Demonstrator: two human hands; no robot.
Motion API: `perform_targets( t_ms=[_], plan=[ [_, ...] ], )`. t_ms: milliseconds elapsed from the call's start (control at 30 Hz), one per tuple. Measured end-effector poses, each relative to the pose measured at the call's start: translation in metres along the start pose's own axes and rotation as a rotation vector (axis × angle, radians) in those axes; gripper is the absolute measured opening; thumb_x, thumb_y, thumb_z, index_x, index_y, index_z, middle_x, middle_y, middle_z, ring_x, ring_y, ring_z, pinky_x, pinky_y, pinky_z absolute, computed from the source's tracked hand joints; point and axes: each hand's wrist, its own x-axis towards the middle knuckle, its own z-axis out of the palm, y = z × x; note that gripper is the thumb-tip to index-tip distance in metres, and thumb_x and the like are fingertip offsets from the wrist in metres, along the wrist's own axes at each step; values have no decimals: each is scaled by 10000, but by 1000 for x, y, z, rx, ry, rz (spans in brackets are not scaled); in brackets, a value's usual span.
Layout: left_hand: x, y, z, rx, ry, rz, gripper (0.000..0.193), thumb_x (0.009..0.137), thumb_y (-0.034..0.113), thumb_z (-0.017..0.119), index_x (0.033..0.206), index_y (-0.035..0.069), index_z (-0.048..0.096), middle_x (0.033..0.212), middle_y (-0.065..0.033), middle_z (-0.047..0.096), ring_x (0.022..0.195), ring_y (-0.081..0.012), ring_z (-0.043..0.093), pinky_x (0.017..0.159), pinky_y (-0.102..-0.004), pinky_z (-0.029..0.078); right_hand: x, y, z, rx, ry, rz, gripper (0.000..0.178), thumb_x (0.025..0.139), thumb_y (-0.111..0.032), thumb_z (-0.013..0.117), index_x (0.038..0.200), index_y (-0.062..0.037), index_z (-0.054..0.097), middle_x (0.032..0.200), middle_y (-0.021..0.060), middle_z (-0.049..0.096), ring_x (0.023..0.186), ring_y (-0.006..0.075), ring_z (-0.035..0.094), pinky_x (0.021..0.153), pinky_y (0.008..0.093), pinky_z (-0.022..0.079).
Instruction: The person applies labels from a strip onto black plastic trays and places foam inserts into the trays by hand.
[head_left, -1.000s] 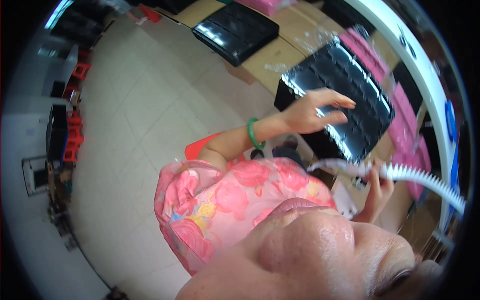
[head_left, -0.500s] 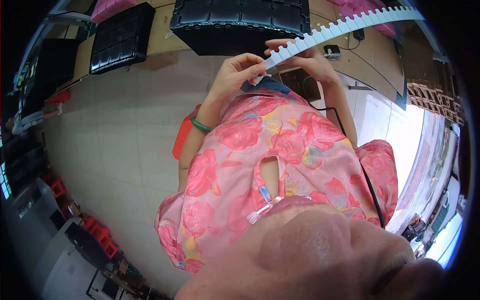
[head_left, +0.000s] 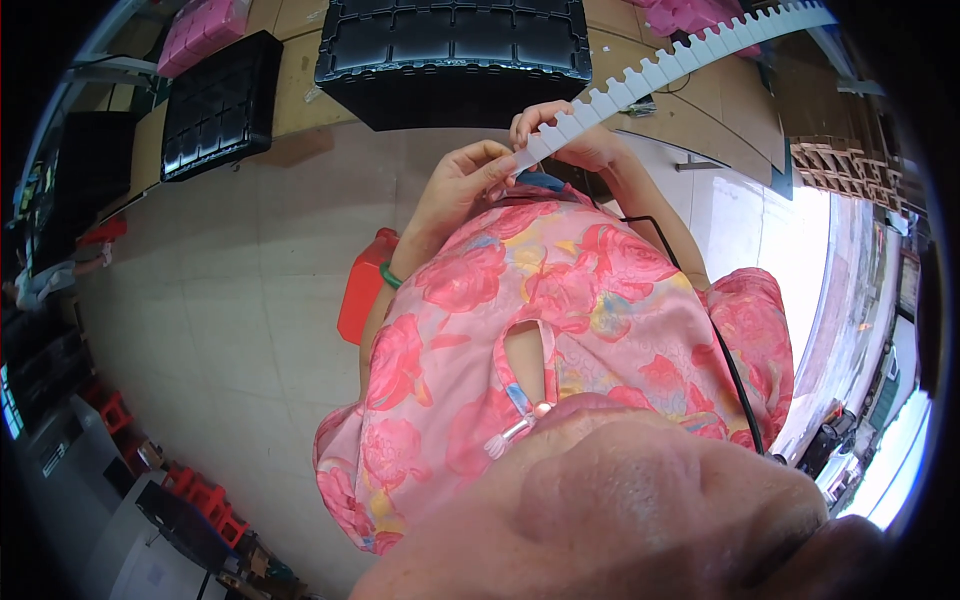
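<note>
At the far left, a person (head_left: 50, 282) shows in the background, small and blurred, with red stools (head_left: 207, 512) lower down along the wall. Near the upper left, a pink stack (head_left: 203, 38) sits beside a black tray (head_left: 222, 103), which lies on the light brown desk (head_left: 298, 72). Below, on the pale floor (head_left: 250, 330), a red plastic piece (head_left: 364, 292) shows next to the left arm, which wears a green bangle (head_left: 390, 277). The left hand (head_left: 460, 185) pinches the lower end of a white notched strip (head_left: 655, 78) between thumb and fingers, in front of the pink flowered shirt (head_left: 560, 265). Just beyond the hands stands a bigger black tray (head_left: 455, 35), moulded on top. The right hand (head_left: 592, 150) is close by, its fingers curled and partly behind the strip; I cannot tell whether they grip it. From the hands, the strip slants to the upper right, teeth along its upper edge. A black cord (head_left: 735, 375) runs down the shirt's right side. Farther right is a brown slatted stack (head_left: 845, 172).
</note>
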Motion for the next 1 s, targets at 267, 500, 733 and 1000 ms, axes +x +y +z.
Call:
perform_targets(
  t_ms=[267, 500, 733, 1000],
  plan=[
    [-3, 3, -3, -26, -47, 43, 105, 904, 119, 632, 966, 35, 618, 782, 3, 599, 644, -22, 488, 579, -145, 376, -5, -59, -21, -541, 371, -27, 123, 859, -147, 654, 881, -27, 663, 804, 13, 618, 739, 79, 560, 673, 229, 454],
    [-4, 10, 8, 86, -107, -22, 129, 905, 145, 637, 955, 27, 624, 805, 29, 589, 690, -23, 497, 635, -160, 398, 21, -68, -79, -1155, 579, 74, 198, 853, -240, 672, 927, -59, 705, 797, 8, 657, 722, 76, 581, 656, 226, 459],
    [-8, 5, 7, 106, -69, -9, 145, 904, 164, 643, 956, 29, 626, 810, 33, 585, 692, -21, 489, 638, -160, 392, 33, -61, -72, -1358, 672, 221, 212, 821, -244, 679, 937, -70, 712, 797, 39, 665, 719, 116, 611, 671, 249, 482],
    [-1, 3, 6, 32, -19, 13, 144, 900, 158, 647, 973, 34, 630, 799, 11, 599, 655, -27, 483, 600, -158, 383, 8, -72, -88, -1133, 661, 16, 219, 830, -217, 673, 949, -34, 682, 797, 21, 653, 698, 85, 596, 631, 227, 469]
  ],
)
